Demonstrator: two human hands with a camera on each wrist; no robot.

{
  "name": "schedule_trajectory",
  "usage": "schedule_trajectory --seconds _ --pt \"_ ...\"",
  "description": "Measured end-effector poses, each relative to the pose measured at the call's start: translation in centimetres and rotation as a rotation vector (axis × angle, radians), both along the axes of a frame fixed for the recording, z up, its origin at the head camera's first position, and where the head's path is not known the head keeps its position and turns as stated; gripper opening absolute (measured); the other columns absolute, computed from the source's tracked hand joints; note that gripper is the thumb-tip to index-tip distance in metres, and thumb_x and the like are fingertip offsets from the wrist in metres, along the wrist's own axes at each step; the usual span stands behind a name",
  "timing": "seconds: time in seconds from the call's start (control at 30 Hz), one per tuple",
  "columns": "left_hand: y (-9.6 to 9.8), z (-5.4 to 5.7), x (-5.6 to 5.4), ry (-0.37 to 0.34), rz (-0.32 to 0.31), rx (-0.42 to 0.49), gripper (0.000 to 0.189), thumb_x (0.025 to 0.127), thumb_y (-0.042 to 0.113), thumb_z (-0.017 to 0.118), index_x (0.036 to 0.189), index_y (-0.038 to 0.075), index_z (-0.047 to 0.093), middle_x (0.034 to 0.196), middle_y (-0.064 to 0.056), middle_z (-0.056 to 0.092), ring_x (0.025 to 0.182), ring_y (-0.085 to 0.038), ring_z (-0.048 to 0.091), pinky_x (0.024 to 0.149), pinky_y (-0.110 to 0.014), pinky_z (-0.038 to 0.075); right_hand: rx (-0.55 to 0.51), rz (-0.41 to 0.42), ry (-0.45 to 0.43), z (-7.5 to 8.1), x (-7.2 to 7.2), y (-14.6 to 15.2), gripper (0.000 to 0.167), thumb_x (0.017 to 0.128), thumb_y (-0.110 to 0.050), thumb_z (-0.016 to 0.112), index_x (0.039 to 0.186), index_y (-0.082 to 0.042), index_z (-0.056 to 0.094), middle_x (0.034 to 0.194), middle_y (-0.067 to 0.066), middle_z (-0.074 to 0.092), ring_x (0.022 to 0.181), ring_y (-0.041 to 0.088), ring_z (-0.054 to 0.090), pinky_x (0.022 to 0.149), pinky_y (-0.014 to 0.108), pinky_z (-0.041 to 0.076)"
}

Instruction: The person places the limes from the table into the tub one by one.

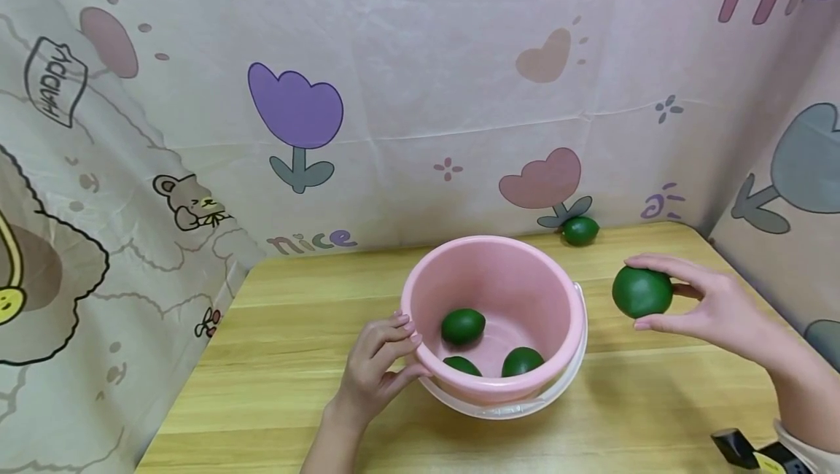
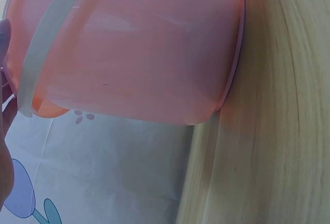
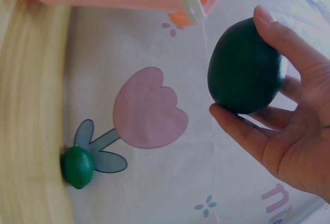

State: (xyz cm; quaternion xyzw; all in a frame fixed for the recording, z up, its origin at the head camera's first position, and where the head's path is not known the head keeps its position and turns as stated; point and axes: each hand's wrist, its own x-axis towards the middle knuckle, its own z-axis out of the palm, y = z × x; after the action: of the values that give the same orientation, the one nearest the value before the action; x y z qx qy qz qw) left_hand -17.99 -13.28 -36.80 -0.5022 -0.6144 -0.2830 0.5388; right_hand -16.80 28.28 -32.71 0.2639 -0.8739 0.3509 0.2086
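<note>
A pink bucket with a white handle stands upright on the table. Its side wall fills much of the left wrist view. My left hand holds the bucket's rim on the near left side, fingertips at the edge. Inside, on the bottom, lie three green limes, one towards the left, another at the right, and a third partly hidden by the near rim. To the right of the bucket, my right hand grips a green lime between thumb and fingers, above the table.
One more green lime lies at the table's back edge, against the patterned cloth. The wooden table extends around the bucket. Cloth also hangs at the left and right sides. A black device sits near my right wrist.
</note>
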Motion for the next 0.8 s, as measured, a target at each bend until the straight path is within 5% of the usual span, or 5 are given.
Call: schedule_trajectory --seconds 0.17,0.37,0.8 --pt "0.0 -0.1 -0.1 -0.005 -0.005 0.001 0.039 0.089 0.033 0.062 0.08 -0.005 0.066 0.082 -0.017 0.062 0.081 -0.032 0.06 0.086 -0.03 0.057 0.023 0.016 0.012 1.5 0.0 0.0 0.081 0.047 0.002 0.091 0.121 -0.007 0.061 0.118 -0.019 0.058 0.097 -0.008 0.053 0.08 -0.002 0.046" --pt "0.0 0.0 -0.1 -0.003 -0.007 0.004 0.039 0.089 0.033 0.063 0.08 -0.005 0.066 0.082 -0.017 0.062 0.081 -0.032 0.06 0.086 -0.03 0.057 0.062 0.046 0.066 2.9 -0.3 -0.4 0.084 0.043 0.0 0.092 0.121 -0.009 0.062 0.121 -0.013 0.059 0.103 -0.009 0.053 0.082 -0.001 0.047" --pt "0.1 0.1 0.0 -0.001 -0.013 0.013 0.039 0.088 0.032 0.063 0.08 -0.006 0.066 0.082 -0.018 0.062 0.081 -0.031 0.06 0.087 -0.03 0.057 0.03 0.207 0.04 4.1 -2.0 -1.1 0.08 0.047 0.006 0.09 0.122 -0.002 0.059 0.125 -0.01 0.058 0.114 -0.003 0.051 0.086 0.004 0.049"
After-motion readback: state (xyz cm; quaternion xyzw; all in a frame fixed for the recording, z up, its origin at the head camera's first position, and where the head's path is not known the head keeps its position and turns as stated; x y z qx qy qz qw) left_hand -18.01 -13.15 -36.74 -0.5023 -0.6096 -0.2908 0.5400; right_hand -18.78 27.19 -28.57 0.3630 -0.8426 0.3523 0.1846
